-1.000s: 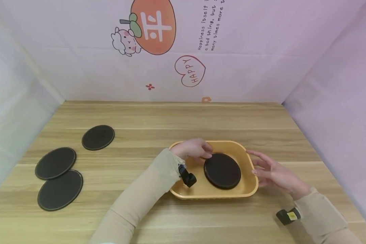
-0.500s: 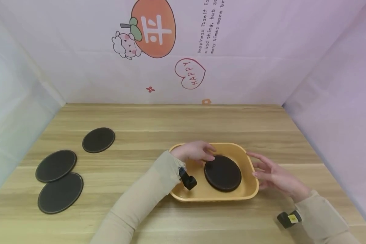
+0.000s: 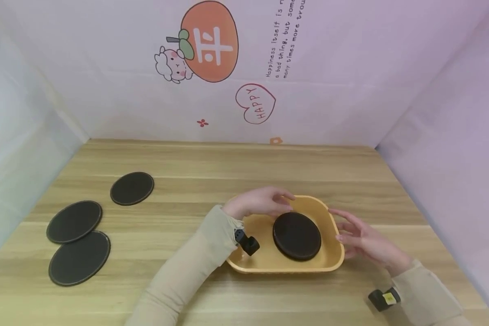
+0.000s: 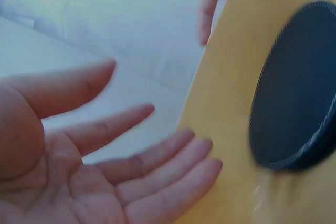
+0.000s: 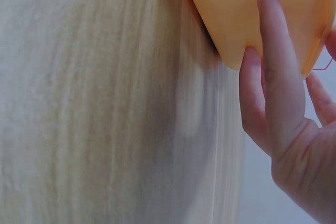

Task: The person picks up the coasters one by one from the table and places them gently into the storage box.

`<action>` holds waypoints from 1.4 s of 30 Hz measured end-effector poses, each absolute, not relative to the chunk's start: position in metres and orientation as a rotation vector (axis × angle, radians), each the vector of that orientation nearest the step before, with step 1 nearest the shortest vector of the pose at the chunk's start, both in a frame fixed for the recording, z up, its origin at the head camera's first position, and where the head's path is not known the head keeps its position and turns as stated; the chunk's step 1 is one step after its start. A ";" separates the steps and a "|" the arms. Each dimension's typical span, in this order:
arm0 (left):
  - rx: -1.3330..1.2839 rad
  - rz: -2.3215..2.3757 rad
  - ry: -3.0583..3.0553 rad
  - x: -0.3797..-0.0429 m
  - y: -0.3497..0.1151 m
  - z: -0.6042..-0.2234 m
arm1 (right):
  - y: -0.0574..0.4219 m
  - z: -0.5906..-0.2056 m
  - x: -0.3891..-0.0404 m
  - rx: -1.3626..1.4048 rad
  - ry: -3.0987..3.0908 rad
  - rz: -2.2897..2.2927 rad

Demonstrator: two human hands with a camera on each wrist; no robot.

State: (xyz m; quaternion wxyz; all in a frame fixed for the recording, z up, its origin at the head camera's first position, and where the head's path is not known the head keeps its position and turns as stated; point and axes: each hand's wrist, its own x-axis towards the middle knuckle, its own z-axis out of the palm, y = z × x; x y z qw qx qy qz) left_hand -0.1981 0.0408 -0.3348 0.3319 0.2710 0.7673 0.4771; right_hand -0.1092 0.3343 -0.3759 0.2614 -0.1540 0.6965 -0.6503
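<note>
black disc (image 3: pixel 296 236) lies flat in the yellow tub (image 3: pixel 266 260) on the desk (image 3: pixel 212 167). the left hand (image 3: pixel 262 201) is over the tub near it, grip spread; the right hand (image 3: pixel 364 237), also spread, touches the tub's end. three other discs (image 3: pixel 74 221) lie well apart.

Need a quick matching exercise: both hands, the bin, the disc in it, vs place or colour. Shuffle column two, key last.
Column 1
1. Left hand
2. Right hand
3. Bin
4. Disc in the bin

Column 2
A. black
B. outside the bin, at its right end
C. yellow-orange
D. over the bin, toward its far side

Pairs: 1-D, 2-B, 3-C, 4-A
</note>
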 end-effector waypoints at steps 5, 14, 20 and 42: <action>0.758 1.192 2.077 -0.202 0.026 -0.319 | 0.335 -0.377 -0.106 -0.430 1.870 -1.776; 0.762 1.228 2.148 -0.203 -0.024 -0.311 | 0.335 -0.377 -0.104 -0.430 1.878 -1.762; 0.836 1.189 2.326 -0.192 -0.050 -0.325 | 0.335 -0.375 -0.105 -0.442 1.870 -1.773; 0.661 1.443 2.501 -0.163 -0.144 -0.357 | 0.336 -0.376 -0.105 -0.502 1.893 -1.744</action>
